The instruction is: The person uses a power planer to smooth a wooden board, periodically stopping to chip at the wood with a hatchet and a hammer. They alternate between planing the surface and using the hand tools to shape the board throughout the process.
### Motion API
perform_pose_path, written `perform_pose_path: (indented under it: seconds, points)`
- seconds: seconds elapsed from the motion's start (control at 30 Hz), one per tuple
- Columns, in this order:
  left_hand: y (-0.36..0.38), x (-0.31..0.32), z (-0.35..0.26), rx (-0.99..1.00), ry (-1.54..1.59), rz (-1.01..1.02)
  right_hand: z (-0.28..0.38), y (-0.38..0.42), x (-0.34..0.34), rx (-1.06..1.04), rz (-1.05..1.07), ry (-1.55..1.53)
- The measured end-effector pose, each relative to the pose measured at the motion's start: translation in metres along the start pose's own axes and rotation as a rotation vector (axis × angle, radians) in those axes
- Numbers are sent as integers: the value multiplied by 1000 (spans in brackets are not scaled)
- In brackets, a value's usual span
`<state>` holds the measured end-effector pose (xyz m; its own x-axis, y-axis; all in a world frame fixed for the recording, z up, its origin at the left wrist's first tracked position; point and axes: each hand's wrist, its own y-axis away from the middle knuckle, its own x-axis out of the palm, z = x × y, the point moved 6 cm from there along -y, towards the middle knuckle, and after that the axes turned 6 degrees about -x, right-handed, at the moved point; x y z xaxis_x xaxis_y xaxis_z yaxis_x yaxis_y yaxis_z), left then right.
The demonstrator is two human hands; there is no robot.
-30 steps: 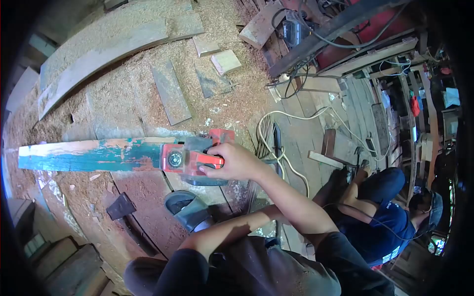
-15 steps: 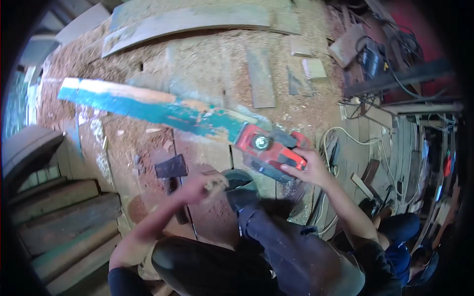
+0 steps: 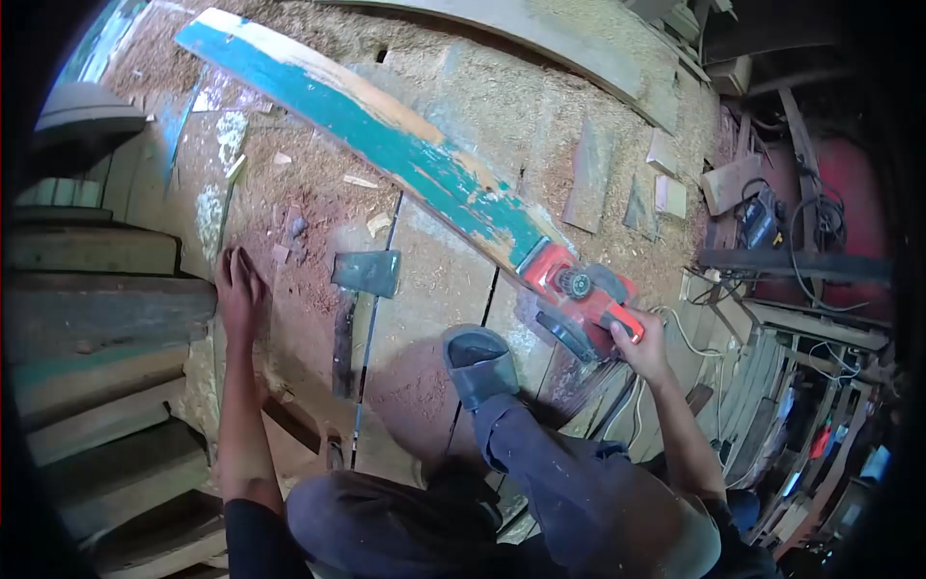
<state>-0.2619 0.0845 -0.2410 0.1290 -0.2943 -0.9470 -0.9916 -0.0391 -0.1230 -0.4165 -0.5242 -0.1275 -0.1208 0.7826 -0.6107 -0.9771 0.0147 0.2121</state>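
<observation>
My right hand (image 3: 644,343) is wrapped round the rear handle of a red and black electric planer (image 3: 569,282). The planer sits at the near right end of a long wooden board (image 3: 386,150), whose blue-green paint is partly stripped to bare wood. My left hand (image 3: 241,282) is low at the left, beside the stacked timber, fingers stretched out and a little apart, with nothing visible in them. To its right a hatchet (image 3: 367,272) with a dark head and wooden handle lies on the plank floor. My foot in a grey slipper (image 3: 477,367) rests near the planer.
Stacked timber beams (image 3: 106,314) stand at the left. A long pale board (image 3: 540,43) lies across the back, with small wood offcuts (image 3: 668,196) on the sawdust nearby. A pale cable (image 3: 687,338) runs behind the planer; another power tool (image 3: 759,220) lies at the right.
My left hand has moved left from beside my foot to the timber stack, and the pale shavings it held no longer show in it. My right hand keeps hold of the planer. The view has turned.
</observation>
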Motion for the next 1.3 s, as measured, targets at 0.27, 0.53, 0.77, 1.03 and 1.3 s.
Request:
perform_pose_path:
  seconds: [0.27, 0.53, 0.77, 1.03, 1.3]
  points:
    - [-29, 18, 21, -143, 2, -107, 15, -12, 0, 17, -3, 49]
    - [-59, 22, 18, -199, 8, -249, 18, -19, 5, 1, 3, 70]
    - [-81, 21, 38, -205, -134, -326, 30, -32, 10, 21, 1, 20]
    - [-79, 21, 34, -316, -217, -286, 59, -66, 25, -7, 37, 56]
    - [-80, 16, 26, -344, -231, -287, 77, -98, 46, 62, 30, -1]
